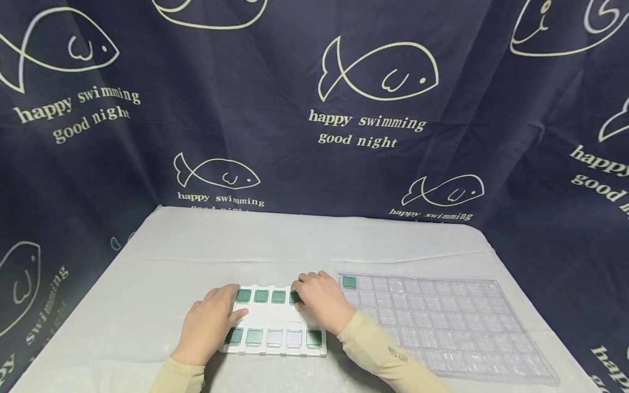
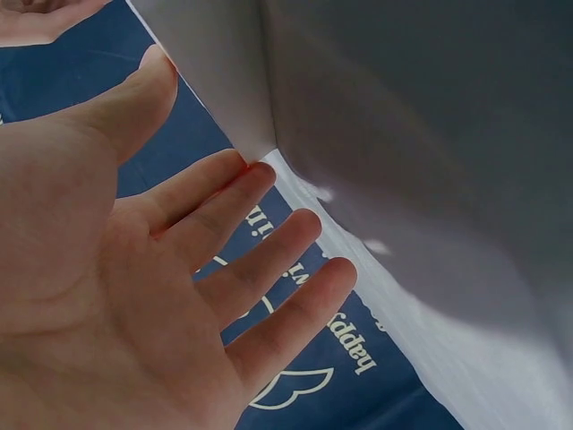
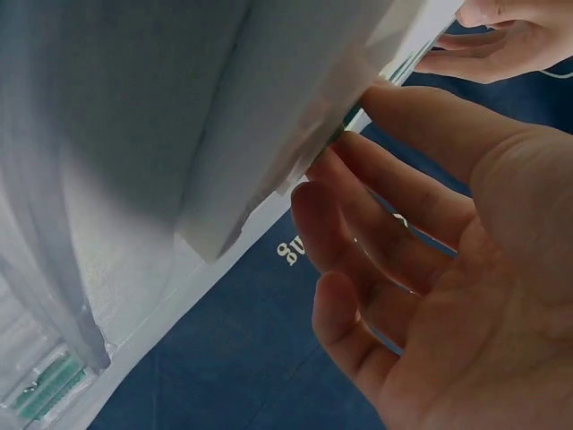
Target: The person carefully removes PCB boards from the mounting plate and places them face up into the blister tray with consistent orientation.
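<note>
A white holder (image 1: 267, 315) lies on the table, with two rows of small square perforated circuit boards, mostly green and some paler. My left hand (image 1: 208, 322) rests at its left end, thumb and fingers touching the edge; in the left wrist view those fingers (image 2: 277, 246) are extended. At the far right slot my right hand (image 1: 321, 300) pinches a green circuit board (image 1: 294, 297) between thumb and forefinger. The right wrist view shows a sliver of that board (image 3: 350, 117) at the fingertips; most of it is hidden.
To the right lies a clear plastic compartment tray (image 1: 417, 286), partly behind my right forearm. One green circuit board (image 1: 349, 282) sits in its far left compartment. A pale cloth covers the table (image 1: 295, 240), and a dark blue fish-print curtain (image 1: 285, 109) hangs behind it.
</note>
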The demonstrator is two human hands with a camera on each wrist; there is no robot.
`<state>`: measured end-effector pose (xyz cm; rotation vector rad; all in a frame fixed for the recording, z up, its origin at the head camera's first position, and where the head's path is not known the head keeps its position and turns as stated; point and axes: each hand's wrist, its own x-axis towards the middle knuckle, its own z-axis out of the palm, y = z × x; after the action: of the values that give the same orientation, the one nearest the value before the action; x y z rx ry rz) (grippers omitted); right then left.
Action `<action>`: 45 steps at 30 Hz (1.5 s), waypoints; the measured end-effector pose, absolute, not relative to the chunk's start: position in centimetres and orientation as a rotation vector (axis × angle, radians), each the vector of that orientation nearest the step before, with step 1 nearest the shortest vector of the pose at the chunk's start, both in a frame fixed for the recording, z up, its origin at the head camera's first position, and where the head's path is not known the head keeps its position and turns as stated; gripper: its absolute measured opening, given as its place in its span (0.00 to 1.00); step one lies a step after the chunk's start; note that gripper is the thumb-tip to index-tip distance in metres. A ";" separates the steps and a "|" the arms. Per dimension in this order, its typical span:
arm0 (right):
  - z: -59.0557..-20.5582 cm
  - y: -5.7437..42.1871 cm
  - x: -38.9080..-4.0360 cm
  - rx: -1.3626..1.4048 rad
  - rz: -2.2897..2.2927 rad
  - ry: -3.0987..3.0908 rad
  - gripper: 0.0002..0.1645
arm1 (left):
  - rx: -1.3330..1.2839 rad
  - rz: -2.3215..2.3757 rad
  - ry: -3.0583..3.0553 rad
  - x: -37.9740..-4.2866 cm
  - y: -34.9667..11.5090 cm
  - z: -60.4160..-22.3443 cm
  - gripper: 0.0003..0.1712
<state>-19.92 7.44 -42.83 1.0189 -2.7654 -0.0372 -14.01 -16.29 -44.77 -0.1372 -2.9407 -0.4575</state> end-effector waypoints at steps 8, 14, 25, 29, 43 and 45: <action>-42.8 7.3 -19.5 1.009 -0.029 -2.755 0.16 | -0.121 -0.453 -2.951 -14.0 -16.4 -44.9 0.34; -42.9 7.2 -19.5 0.994 -0.047 -2.727 0.16 | -0.133 -0.437 -2.920 -14.0 -16.5 -45.0 0.34; -42.7 7.1 -19.8 0.963 -0.043 -2.725 0.17 | -0.137 -0.438 -2.913 -14.2 -16.6 -44.8 0.35; -42.7 7.1 -19.8 0.945 -0.013 -2.761 0.16 | -0.124 -0.443 -2.926 -14.2 -16.6 -44.8 0.34; -42.6 7.5 -19.7 0.934 0.013 -2.739 0.13 | -0.136 -0.446 -2.942 -14.1 -16.4 -45.0 0.35; -42.4 7.6 -19.7 0.936 0.011 -2.731 0.13 | -0.134 -0.448 -2.947 -14.1 -16.4 -44.9 0.35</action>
<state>-19.67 7.62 -42.44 0.9364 -2.7308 0.0108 -14.12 -16.40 -44.93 -0.1340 -2.9471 -0.4475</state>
